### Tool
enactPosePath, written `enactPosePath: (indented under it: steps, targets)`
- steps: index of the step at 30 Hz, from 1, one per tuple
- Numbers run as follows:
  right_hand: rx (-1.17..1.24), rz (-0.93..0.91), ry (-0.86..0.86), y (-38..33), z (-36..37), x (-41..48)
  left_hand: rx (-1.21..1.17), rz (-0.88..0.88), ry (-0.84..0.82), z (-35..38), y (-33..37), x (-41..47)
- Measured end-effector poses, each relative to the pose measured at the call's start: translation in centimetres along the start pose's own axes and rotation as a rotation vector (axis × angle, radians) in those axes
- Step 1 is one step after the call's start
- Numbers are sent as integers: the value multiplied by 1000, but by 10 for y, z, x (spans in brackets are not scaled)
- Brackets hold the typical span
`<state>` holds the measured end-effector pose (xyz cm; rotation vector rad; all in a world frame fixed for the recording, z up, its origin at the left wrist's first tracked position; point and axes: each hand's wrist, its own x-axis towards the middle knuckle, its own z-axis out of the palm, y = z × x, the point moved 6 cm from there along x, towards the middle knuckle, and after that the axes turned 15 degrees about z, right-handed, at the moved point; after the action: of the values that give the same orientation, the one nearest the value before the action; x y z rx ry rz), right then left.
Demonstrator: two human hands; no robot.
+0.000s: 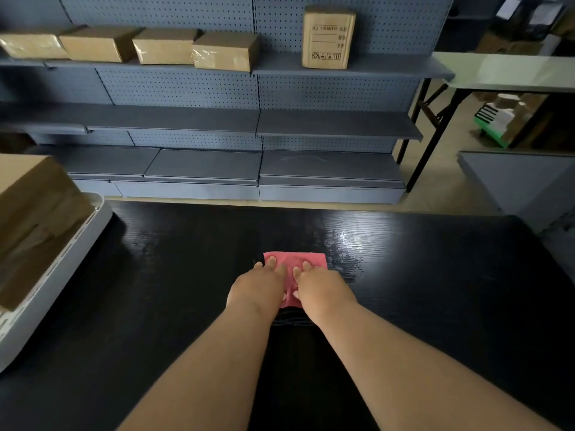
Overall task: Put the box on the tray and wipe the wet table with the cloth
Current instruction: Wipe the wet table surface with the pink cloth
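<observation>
Step in hand: wiping the wet table; judged from the layout, the box step is done.
Box (34, 213): brown cardboard, resting in the tray (62, 269) at the left edge of the table (435, 275), well apart from the hands.
Cloth (295, 259): pink, folded flat on the dark tabletop at centre, under both hands; its far edge shows beyond the fingertips.
Left hand (258, 286): palm down, fingers extended and pressing the left half of the cloth; nothing is gripped.
Right hand (320, 286): palm down, fingers extended and pressing the right half of the cloth, just beside the left hand; nothing is gripped.
Wet area (345, 244): glossy streaks just right of and beyond the cloth; fainter marks lie to the far left.
Procedure: apply even downward pressure through both palms so that the whole cloth face stays in contact.
Procedure: work in straight, overlapping passes toward the glossy patch, then cover the left marks.
Procedure: refold to a dry face when streaks trail behind the cloth.
Caution: stop each pass short of the tray to avoid nudging it.
Upright carton (328, 37): stands on the upper shelf of the shelving unit (186, 88); printed lines with the letters "CM" legible, plus a row of four handling symbols; the remaining characters are too small to read.
Other cartons (225, 51): four lie flat on the same shelf, sealed with clear tape; no legible marking.
Brands: none visible.
</observation>
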<state>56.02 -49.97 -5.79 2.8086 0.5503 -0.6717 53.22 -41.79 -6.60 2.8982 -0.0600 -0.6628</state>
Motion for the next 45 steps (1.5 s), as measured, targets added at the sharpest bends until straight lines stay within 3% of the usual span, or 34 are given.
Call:
enactPosePath:
  steps: [21, 30, 45]
  targets:
    - [90, 131, 54, 54, -56, 91, 180, 197, 11, -58, -2, 121]
    - [110, 161, 56, 65, -47, 78, 206, 202, 11, -58, 12, 118]
    - [64, 232, 30, 118, -1, -1, 176, 255, 23, -16, 97, 64]
